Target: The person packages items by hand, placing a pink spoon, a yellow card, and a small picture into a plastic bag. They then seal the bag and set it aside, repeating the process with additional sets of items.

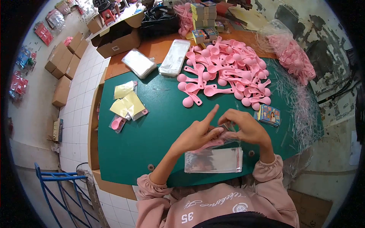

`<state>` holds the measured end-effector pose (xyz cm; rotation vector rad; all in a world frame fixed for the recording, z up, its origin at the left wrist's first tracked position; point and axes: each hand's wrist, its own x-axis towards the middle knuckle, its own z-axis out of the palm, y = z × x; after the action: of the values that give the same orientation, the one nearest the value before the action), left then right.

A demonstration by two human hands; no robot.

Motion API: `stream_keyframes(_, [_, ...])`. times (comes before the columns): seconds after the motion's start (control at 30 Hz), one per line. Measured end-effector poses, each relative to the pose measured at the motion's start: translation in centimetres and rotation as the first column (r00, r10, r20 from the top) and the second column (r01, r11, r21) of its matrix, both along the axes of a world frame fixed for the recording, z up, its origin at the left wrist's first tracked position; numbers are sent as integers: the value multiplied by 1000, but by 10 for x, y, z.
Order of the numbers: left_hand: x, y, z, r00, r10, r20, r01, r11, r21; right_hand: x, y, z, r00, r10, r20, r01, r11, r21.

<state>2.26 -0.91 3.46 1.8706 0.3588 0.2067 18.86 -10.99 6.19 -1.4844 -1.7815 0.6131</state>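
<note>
Both hands meet over the near middle of the green table. My left hand (195, 133) pinches a clear plastic bag (227, 141) with its thumb while its index finger points out. My right hand (246, 124) has curled fingers on the bag's other side. A pink measuring spoon (213, 143) shows through the plastic, partly hidden by my left hand. Just below lies a stack of clear bags (213, 161). Small printed cards (269, 115) are piled to the right of my right hand. Beyond my hands spreads a big heap of pink measuring spoons (228, 68).
Filled bags with yellow cards (129, 105) lie at the left. Two more stacks of clear bags (175, 57) (139, 63) are farther back. Bundled cards (204, 17) and an open carton (118, 40) stand behind. Plastic scraps (304, 114) cover the right edge.
</note>
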Motion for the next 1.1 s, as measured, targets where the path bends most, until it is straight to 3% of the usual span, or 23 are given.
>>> stream_keyframes(0.03, [-1,0,0,995,61,-73,-57,997,57,3,1,-2,1000,2,0,-2,1000,0])
stream_keyframes(0.1, [-9,5,1,992,34,-122,-27,998,56,11,0,-4,971,-17,-237,-69,934,-349])
stream_keyframes(0.17, [-20,14,-2,985,3,-170,7,998,55,14,-1,-9,963,-85,-257,-7,941,-337])
stream_keyframes(0.27, [-40,29,-15,988,-115,-100,121,991,62,21,-2,-17,938,-198,-284,98,938,-331])
stream_keyframes(0.33, [-47,35,-14,992,-110,-56,96,973,-211,20,-1,-17,926,-246,-286,145,932,-331])
stream_keyframes(0.37, [-48,35,-17,996,-83,-45,64,943,-325,16,0,-15,887,-228,-402,86,936,-342])
stream_keyframes(0.4, [-48,35,-14,996,-83,-43,64,943,-326,13,0,-12,833,-210,-512,25,938,-345])
stream_keyframes(0.43, [-49,34,-10,996,-61,-60,36,934,-355,12,-1,-8,835,-209,-509,24,938,-345])
stream_keyframes(0.5, [-49,33,-9,996,-35,-76,4,924,-382,11,-1,-2,799,-323,-508,-13,834,-551])
stream_keyframes(0.6, [-48,24,-17,992,-55,-113,16,946,-323,15,-3,-15,869,-306,-389,106,883,-458])
stream_keyframes(0.63, [-45,12,-20,977,193,-90,-199,978,-63,12,-3,-15,868,-308,-389,107,882,-460])
stream_keyframes(0.67, [-43,0,-23,910,416,-5,-407,894,188,7,-1,-15,915,-342,-212,263,907,-330])
stream_keyframes(0.7, [-41,-10,-26,910,414,-6,-405,895,188,1,1,-15,918,-394,-32,384,908,-165])
stream_keyframes(0.73, [-39,-21,-29,920,391,-13,-386,902,-195,-8,3,-16,919,-394,-32,384,909,-164])
stream_keyframes(0.77, [-39,-31,-31,930,367,-12,-313,774,-551,-20,3,-17,941,-339,-8,338,940,-55])
stream_keyframes(0.8, [-40,-38,-33,937,348,-1,-197,528,-826,-29,0,-17,959,-283,23,281,958,52])
stream_keyframes(0.83, [-41,-43,-29,945,325,-33,-197,486,-851,-35,-6,-16,960,-278,24,277,960,48])
stream_keyframes(0.9, [-48,-49,-25,941,337,-43,-220,509,-832,-47,-18,-10,997,-14,74,19,998,-67])
stream_keyframes(0.97, [-57,-53,-30,941,330,-75,-270,599,-754,-53,-28,-12,992,28,126,-16,995,-94])
stream_keyframes(1.1, [-71,-65,-24,916,386,-111,-314,516,-797,-65,-36,-23,980,75,183,-56,993,-103])
